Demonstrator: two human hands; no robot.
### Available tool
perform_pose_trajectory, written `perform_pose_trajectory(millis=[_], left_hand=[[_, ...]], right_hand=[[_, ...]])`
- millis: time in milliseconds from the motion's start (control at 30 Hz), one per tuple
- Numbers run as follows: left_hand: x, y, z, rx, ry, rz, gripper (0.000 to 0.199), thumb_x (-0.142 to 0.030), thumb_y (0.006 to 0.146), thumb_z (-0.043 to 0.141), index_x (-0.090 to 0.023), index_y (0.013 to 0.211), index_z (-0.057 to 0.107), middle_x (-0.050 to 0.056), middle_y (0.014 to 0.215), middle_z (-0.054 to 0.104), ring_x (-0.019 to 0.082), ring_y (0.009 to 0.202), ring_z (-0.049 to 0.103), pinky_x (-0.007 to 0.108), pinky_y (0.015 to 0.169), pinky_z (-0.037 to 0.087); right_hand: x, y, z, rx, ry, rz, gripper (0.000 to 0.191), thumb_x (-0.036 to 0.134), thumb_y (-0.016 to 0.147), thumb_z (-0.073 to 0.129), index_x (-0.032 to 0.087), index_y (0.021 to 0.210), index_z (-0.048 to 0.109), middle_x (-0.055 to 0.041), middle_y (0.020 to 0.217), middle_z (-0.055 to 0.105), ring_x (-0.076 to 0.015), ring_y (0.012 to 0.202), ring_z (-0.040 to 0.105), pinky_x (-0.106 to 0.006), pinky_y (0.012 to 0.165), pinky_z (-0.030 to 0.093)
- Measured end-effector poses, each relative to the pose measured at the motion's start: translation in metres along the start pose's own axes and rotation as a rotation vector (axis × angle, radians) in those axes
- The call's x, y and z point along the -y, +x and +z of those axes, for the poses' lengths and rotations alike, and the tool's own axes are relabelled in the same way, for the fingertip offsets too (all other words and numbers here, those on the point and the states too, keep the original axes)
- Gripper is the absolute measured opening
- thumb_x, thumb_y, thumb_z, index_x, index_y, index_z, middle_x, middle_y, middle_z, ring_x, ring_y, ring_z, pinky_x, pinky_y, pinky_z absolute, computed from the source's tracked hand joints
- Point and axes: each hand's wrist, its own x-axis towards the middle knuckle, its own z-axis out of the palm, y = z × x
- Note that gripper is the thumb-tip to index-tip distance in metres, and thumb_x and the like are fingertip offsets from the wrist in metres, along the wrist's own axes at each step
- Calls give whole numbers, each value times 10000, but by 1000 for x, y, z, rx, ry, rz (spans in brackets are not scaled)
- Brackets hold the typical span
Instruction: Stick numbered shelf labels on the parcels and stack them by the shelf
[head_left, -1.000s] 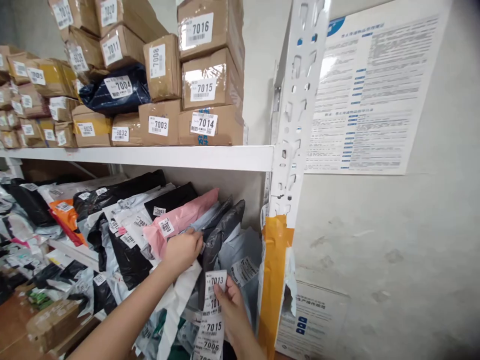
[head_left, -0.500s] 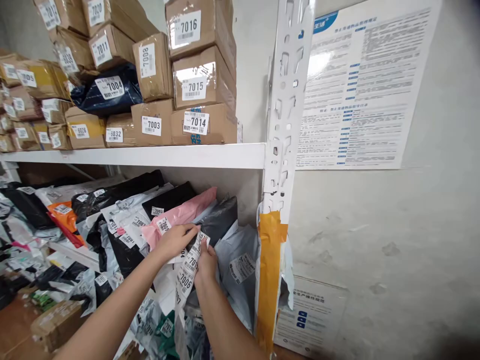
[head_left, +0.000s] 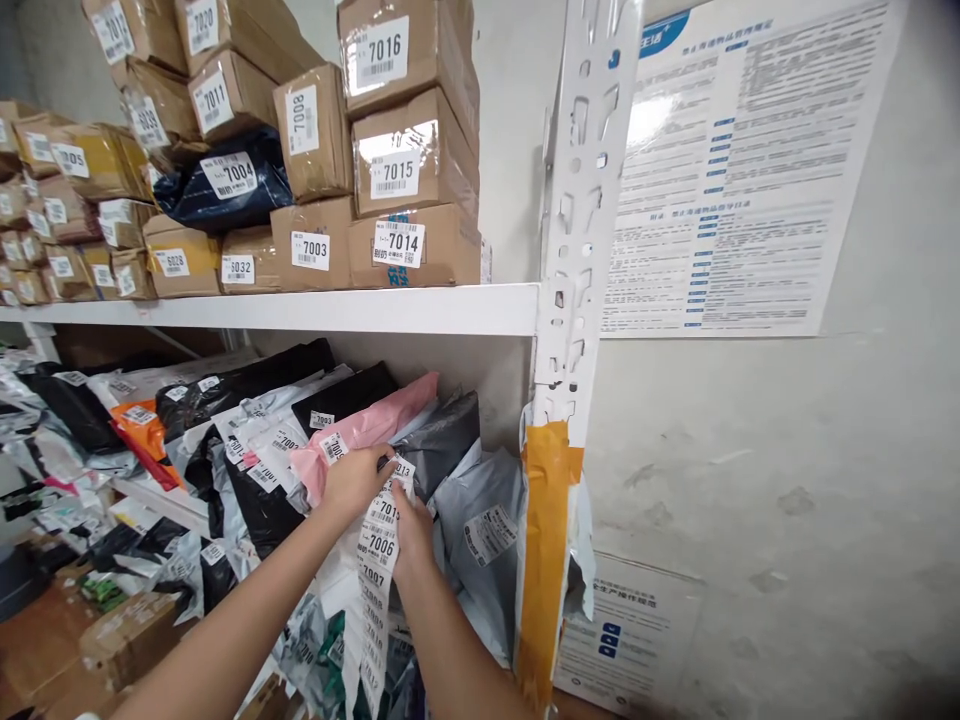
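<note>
Our left hand [head_left: 357, 482] pinches the labels' [head_left: 377, 549] top edge, fingertips together. Our right hand [head_left: 413, 524], fingers closed, grips just below.

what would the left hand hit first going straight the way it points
Most likely the label strip, its top right by the fingertips; beyond it, perhaps the dark grey parcel, though depth is unclear.

"What room do you have there?"

"I see a grey, scuffed wall [head_left: 750, 440] behind a white shelf [head_left: 375, 308]. A white post [head_left: 568, 215] full of holes stands at the shelf's right end, orange tape [head_left: 547, 560] over its lower part."

"Anything on the wall?"

"I see a printed poster [head_left: 780, 180], glare on its left side, and a smaller sign [head_left: 652, 650] below."
</note>
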Motion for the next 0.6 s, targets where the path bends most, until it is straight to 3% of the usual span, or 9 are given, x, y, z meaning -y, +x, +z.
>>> perform_pose_trajectory(millis=[100,167,300,400,500,600], left_hand=[[1,1,4,-5,18,4,270,-384,885,433,-272,988,656,24,961,742,244,932,668,289,676,438],[2,3,5,-7,33,-3,276,-383,893,431,-276,1039,639,29,968,741,245,930,670,292,682,448],[2,-4,-2,-62,101,-50,472,-376,896,442,-208,1337,424,99,996,719,292,873,678,331,619,469],[-12,-27,-7,-111,281,34,402,-208,915,333,-250,1289,476,102,1232,609,268,797,683,335,541,472],[-39,-56,5,99,317,264,362,-186,914,306,-240,1064,632,97,1126,637,246,734,683,346,569,509],[-62,-69,31,282,247,282,300,-306,896,440,-139,1009,662,172,1021,657,293,791,693,388,645,544]], right_hand=[[6,-19,-4,56,3,19,473,440,401,866,155,736,693,-30,642,697,-211,614,643,-293,547,473],[4,-34,-15,67,-48,0,473,503,410,860,142,654,677,-12,565,652,-165,552,590,-264,525,437],[-16,-61,-57,135,-164,9,497,534,400,870,141,616,658,25,506,597,-99,470,490,-227,482,367],[-22,-65,-95,103,-62,51,541,520,344,893,170,700,685,4,563,652,-140,505,552,-261,521,421],[-8,-59,-120,64,54,75,479,531,431,867,203,732,691,-22,612,682,-202,571,614,-318,568,471],[7,-52,-127,113,156,209,433,459,489,861,193,787,697,-54,712,714,-272,759,672,-383,683,516]])
